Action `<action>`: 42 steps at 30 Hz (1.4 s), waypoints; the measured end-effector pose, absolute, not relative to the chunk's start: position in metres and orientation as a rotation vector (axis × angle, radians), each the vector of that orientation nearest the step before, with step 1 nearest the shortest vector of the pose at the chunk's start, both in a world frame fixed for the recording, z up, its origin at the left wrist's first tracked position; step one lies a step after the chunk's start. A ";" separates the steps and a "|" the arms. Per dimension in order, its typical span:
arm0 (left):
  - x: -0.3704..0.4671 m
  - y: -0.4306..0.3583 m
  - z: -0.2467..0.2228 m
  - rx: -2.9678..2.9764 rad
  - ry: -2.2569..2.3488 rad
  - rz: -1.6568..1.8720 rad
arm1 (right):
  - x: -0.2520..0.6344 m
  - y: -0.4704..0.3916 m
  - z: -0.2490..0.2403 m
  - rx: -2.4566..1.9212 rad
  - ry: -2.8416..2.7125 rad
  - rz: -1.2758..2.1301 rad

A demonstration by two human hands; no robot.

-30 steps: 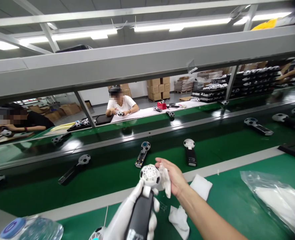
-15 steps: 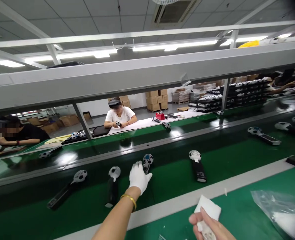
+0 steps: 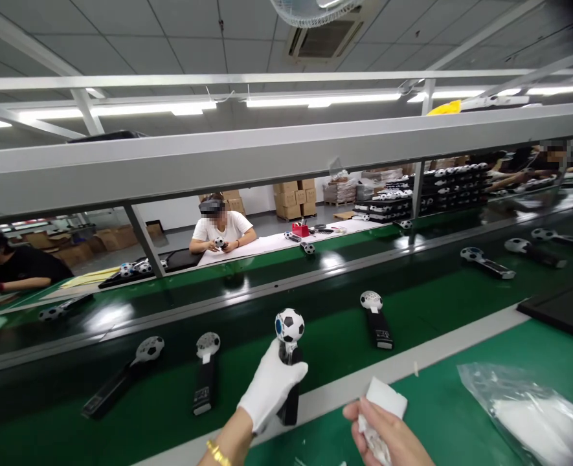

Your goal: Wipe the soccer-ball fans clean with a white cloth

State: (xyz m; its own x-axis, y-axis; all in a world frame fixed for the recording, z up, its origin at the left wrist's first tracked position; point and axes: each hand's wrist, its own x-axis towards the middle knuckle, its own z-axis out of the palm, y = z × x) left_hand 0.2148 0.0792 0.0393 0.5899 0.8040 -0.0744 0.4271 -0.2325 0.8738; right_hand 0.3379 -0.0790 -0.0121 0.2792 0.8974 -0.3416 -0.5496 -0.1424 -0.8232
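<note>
My left hand [image 3: 277, 382], in a white glove, is wrapped around the black handle of a device with a soccer-ball head [image 3: 290, 325]. The device stands nearly upright above the near belt edge, its ball uppermost, with a blue patch on the ball's left side. Bare and curled, my right hand [image 3: 388, 432] grips a crumpled white cloth [image 3: 374, 446] at the bottom of the view. Just behind its fingers a folded white pad [image 3: 386, 398] lies on the green bench [image 3: 432, 414].
Similar ball-headed devices [image 3: 203, 375] lie spread along the green conveyor belt [image 3: 325, 349]. A clear plastic bag [image 3: 524, 401] with white contents and a black tray [image 3: 562, 310] are at the right. Across the belt sits a co-worker [image 3: 223, 226] handling a device; another person is far left.
My left hand has closed on the device and lifted it off the belt toward me, turning it upright. My right hand keeps its hold on the cloth. The view has shifted slightly.
</note>
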 end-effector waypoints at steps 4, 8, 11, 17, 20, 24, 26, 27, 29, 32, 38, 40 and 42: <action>0.178 0.012 0.067 1.489 0.880 0.415 | 0.332 -0.090 0.008 -1.421 -0.694 1.140; 0.145 -0.033 0.064 1.439 1.047 0.301 | 0.329 -0.104 0.008 -1.723 -1.216 0.822; 0.126 -0.059 0.048 1.749 1.309 0.162 | 0.325 -0.113 -0.004 -1.864 -1.550 0.650; 0.103 -0.090 0.025 1.990 1.357 0.034 | 0.307 -0.119 -0.029 -2.061 -1.865 0.421; 0.098 -0.094 0.021 2.051 1.341 0.042 | 0.307 -0.118 -0.026 -2.013 -1.704 0.476; 0.096 -0.095 0.017 2.118 1.325 0.059 | 0.303 -0.116 -0.002 -1.853 -1.455 0.637; 0.096 -0.094 0.016 2.144 1.321 0.071 | 0.293 -0.116 0.008 -1.770 -1.529 0.579; 0.097 -0.094 0.015 2.155 1.320 0.077 | 0.286 -0.117 0.011 -1.737 -1.615 0.523; 0.097 -0.095 0.014 2.171 1.322 0.088 | 0.272 -0.118 0.010 -1.715 -1.804 0.387; 0.097 -0.097 0.013 2.183 1.327 0.101 | 0.262 -0.116 0.002 -1.776 -1.946 0.206; 0.097 -0.099 0.014 2.166 1.319 0.131 | 0.283 -0.107 0.003 -1.847 -1.961 0.108; 0.097 -0.098 0.015 2.146 1.312 0.138 | 0.284 -0.108 0.005 -1.834 -1.948 0.100; 0.098 -0.097 0.015 2.120 1.305 0.139 | 0.279 -0.110 0.004 -1.796 -1.980 0.095</action>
